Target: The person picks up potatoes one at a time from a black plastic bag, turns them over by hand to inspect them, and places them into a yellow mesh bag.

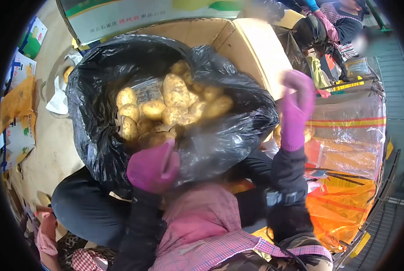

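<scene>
A black plastic bag (93, 135) lines a cardboard box (256, 49) and holds several potatoes (176, 92). My left hand (154, 167), in a purple glove, is at the bag's near edge, just below the potatoes; its fingers are blurred, and what they hold, if anything, cannot be made out. Raised at the right side of the bag is my right hand (297, 101), also in a purple glove. Its fingertips are smeared by motion beside the box flap, and I cannot tell whether it holds anything.
Mesh bags (346, 131) and an orange net bag (342, 212) lie at the right. Behind the box stands a printed carton (152, 20). Other people sit at the upper right (342, 22) and lower left (47, 235). Printed cartons (23, 67) line the far left.
</scene>
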A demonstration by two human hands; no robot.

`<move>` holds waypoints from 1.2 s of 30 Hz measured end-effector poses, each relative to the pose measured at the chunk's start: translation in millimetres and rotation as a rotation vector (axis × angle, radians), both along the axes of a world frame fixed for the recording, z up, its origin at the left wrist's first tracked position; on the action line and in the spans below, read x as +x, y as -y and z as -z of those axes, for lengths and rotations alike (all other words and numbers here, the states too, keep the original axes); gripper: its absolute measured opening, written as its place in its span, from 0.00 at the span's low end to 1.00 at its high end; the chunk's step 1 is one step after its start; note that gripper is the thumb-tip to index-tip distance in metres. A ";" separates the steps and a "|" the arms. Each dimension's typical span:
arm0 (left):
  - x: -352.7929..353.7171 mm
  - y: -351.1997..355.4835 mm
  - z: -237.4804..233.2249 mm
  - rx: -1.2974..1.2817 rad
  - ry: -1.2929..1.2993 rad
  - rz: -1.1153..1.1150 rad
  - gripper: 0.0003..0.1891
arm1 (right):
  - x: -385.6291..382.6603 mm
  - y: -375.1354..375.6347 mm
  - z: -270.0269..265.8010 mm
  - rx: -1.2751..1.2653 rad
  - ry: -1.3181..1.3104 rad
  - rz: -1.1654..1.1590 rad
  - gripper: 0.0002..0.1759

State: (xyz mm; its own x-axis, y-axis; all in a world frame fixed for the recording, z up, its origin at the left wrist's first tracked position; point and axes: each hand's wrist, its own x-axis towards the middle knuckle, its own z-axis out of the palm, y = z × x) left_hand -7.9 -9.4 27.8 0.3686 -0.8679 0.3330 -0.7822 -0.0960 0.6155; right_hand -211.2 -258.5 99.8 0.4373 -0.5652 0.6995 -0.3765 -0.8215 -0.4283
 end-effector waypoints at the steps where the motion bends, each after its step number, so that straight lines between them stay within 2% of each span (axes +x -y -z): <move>1: 1.0 0.3 -3.1 0.029 0.022 0.009 0.14 | 28.5 4.4 1.5 0.372 -0.194 -0.244 0.11; 3: 6.0 0.2 -5.7 -0.006 0.083 0.081 0.14 | 74.7 29.8 43.7 0.722 -0.740 -0.425 0.15; 5: 12.1 1.2 -9.3 -0.044 0.085 0.119 0.14 | 107.4 54.2 102.3 0.536 -1.384 -0.255 0.27; 6: 12.8 0.2 -6.9 0.002 0.065 0.101 0.14 | 116.5 58.5 114.4 0.542 -1.514 -0.232 0.32; 8: 13.3 -2.4 2.3 0.096 0.022 0.070 0.14 | 129.3 63.3 138.8 0.594 -1.632 -0.129 0.37; 9: 13.9 -2.1 9.6 -0.086 0.056 0.049 0.14 | 132.3 64.9 153.7 0.644 -1.618 -0.050 0.38; 11: 16.8 -5.5 9.9 0.009 0.040 0.053 0.15 | 140.9 64.4 167.2 0.685 -1.614 0.066 0.38; 12: 18.0 -8.2 8.9 0.058 0.029 0.066 0.15 | 141.1 64.5 172.9 0.662 -1.624 0.076 0.38; 18: 17.7 -11.0 12.3 -0.095 -0.046 0.019 0.17 | 138.9 55.2 184.5 0.576 -1.626 0.025 0.38; 21: 18.3 -13.5 12.2 -0.147 -0.018 -0.017 0.16 | 140.6 53.9 176.6 0.657 -1.499 -0.078 0.39; 23: 15.3 -17.6 14.1 -0.133 -0.006 -0.046 0.16 | 139.4 55.8 162.2 0.828 -1.300 -0.213 0.40; 27: 6.1 -19.3 16.3 -0.081 0.002 -0.070 0.17 | 118.8 20.5 83.0 1.365 -0.548 -0.607 0.43; 29: 6.3 -16.8 6.8 -0.125 -0.018 -0.041 0.18 | 98.8 -16.7 38.2 1.481 -0.228 -0.795 0.45; 30: 5.9 -14.9 -2.5 -0.165 -0.126 -0.030 0.19 | 90.9 -32.2 25.9 1.527 -0.157 -0.792 0.49; 32: -1.1 -13.6 -19.7 -0.235 -0.340 -0.002 0.20 | 72.4 -73.4 3.6 1.489 0.108 -0.960 0.48; 33: -13.7 -17.5 -14.0 -0.289 -0.557 0.020 0.24 | 62.4 -93.3 -7.3 1.504 0.161 -0.905 0.50; 34: -22.3 -20.9 -25.9 -0.195 -0.886 0.064 0.27 | 51.4 -112.1 -13.2 1.524 0.214 -0.849 0.52; 36: -36.3 -27.5 -43.1 -0.223 -0.970 0.159 0.32 | 30.6 -140.0 -8.6 1.558 0.407 -0.824 0.53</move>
